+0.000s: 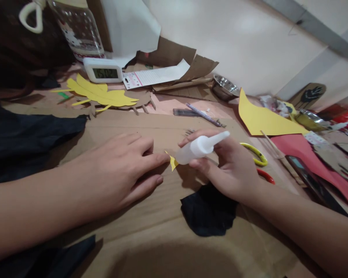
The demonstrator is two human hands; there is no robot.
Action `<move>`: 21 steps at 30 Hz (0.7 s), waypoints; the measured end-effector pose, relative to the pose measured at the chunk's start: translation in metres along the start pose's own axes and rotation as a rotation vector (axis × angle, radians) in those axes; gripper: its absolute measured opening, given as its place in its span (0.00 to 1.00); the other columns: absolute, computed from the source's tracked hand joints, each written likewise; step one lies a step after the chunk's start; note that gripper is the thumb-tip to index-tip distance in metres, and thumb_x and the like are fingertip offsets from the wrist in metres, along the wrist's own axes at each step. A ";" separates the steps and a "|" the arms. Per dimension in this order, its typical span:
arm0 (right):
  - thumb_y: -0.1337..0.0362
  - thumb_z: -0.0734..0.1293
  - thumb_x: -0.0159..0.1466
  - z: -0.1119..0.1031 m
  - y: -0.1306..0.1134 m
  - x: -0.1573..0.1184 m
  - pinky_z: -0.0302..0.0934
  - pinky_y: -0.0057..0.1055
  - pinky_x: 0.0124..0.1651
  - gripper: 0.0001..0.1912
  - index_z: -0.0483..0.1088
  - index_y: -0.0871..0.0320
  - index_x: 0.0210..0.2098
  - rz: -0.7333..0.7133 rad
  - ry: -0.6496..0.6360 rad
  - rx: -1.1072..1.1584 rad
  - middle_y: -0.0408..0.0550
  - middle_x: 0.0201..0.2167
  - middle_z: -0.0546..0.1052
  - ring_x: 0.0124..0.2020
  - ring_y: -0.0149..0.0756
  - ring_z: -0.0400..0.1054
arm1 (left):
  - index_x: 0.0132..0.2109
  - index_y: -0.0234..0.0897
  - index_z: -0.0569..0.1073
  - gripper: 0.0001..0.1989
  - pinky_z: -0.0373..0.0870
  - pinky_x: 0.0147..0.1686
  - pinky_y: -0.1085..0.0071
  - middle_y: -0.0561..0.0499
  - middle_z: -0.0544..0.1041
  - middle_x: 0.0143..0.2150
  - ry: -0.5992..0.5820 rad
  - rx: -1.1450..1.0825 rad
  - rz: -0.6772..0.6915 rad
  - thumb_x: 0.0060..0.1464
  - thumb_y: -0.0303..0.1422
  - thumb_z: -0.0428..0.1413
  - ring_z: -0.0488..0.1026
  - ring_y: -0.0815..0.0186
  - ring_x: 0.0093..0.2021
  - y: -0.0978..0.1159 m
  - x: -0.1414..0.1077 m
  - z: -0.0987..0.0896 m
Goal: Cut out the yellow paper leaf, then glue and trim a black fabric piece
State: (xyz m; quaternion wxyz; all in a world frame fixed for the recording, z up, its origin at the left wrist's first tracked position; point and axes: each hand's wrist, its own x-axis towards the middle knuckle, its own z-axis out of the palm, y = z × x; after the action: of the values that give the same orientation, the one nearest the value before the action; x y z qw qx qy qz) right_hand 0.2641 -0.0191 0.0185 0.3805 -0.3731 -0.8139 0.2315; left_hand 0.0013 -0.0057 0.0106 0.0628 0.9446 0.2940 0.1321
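My right hand [229, 166] is wrapped around a small white squeeze bottle [195, 150] with a long nozzle, which points up and to the right. A small scrap of yellow paper [173, 163] lies on the cardboard sheet [150, 235], partly hidden by the bottle's base. My left hand [130, 164] rests flat, palm down, with one outstretched fingertip at the scrap's left edge. Below my right wrist is a piece of black paper [207, 214]. Scissors with a yellow handle loop [258, 152] and a red one [266, 176] are partly covered by my right hand.
At the back left are yellow paper cutouts [101, 94], a digital clock [103, 71] and a clear jar [79, 31]. A pen [203, 114], metal bowl [224, 88] and yellow sheet [268, 117] lie farther back. Black paper [31, 135] lies left; red paper [316, 162] lies right.
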 end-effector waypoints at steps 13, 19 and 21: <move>0.60 0.71 0.70 -0.006 0.002 0.007 0.72 0.43 0.53 0.11 0.72 0.56 0.49 0.102 -0.098 -0.185 0.53 0.47 0.84 0.49 0.48 0.80 | 0.53 0.44 0.79 0.15 0.67 0.38 0.60 0.48 0.71 0.38 -0.014 -0.001 0.033 0.72 0.38 0.48 0.71 0.56 0.37 -0.004 0.002 -0.001; 0.57 0.71 0.70 -0.008 0.003 0.006 0.73 0.44 0.52 0.13 0.74 0.56 0.50 0.073 -0.093 -0.226 0.54 0.48 0.85 0.49 0.50 0.80 | 0.49 0.39 0.80 0.17 0.66 0.34 0.60 0.48 0.74 0.35 0.041 0.090 0.090 0.72 0.33 0.45 0.71 0.58 0.32 0.004 0.001 -0.002; 0.58 0.71 0.70 -0.008 0.003 0.006 0.73 0.44 0.52 0.12 0.74 0.56 0.50 0.074 -0.091 -0.222 0.53 0.48 0.85 0.49 0.49 0.80 | 0.47 0.38 0.80 0.20 0.66 0.33 0.60 0.48 0.75 0.34 0.083 0.110 0.128 0.73 0.30 0.43 0.71 0.59 0.31 0.009 0.000 -0.001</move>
State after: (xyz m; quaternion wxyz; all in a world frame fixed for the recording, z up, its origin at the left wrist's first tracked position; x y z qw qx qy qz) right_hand 0.2692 -0.0115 0.0239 0.2905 -0.4319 -0.8367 0.1705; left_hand 0.0061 -0.0126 0.0133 -0.0099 0.9571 0.2422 0.1587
